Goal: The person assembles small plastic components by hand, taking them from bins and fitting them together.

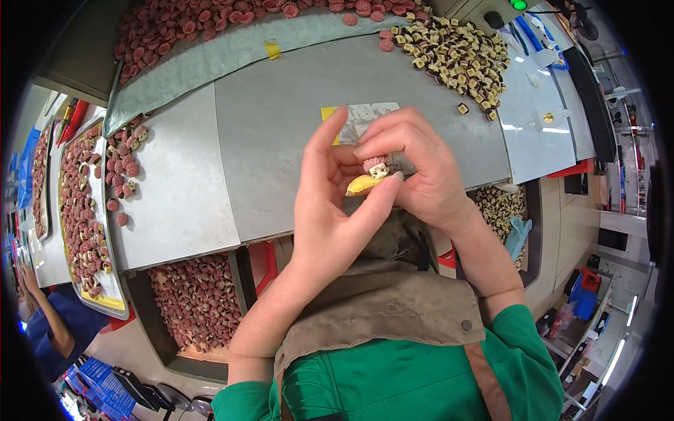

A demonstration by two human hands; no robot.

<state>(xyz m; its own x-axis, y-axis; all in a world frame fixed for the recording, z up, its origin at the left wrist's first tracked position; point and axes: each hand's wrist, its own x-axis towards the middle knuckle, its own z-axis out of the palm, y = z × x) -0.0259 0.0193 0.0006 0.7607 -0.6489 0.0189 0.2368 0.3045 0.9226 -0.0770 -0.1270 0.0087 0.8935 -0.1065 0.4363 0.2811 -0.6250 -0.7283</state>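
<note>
Over the grey worktop (281,112), my left hand (321,200) and my right hand (430,168) meet, fingers curled around one small part. It has a pink, ridged round cap (373,163) pressed against a cream-and-dark block (380,171). My right fingertips lie over the pink side, and my left thumb reaches in just below the block. The left index finger points up, away from the part. Between the hands sits a yellow curved thing (362,185); whether it is a fingertip cover cannot be made out.
Loose pink caps (210,21) heap at the back on a pale green sheet (196,74). Cream-and-dark blocks (456,59) pile at back right. A tray (121,312) and an open drawer (242,281) hold pink pieces at left. A blue scoop (518,235) lies in the right drawer. Another person's arm (53,316) shows far left.
</note>
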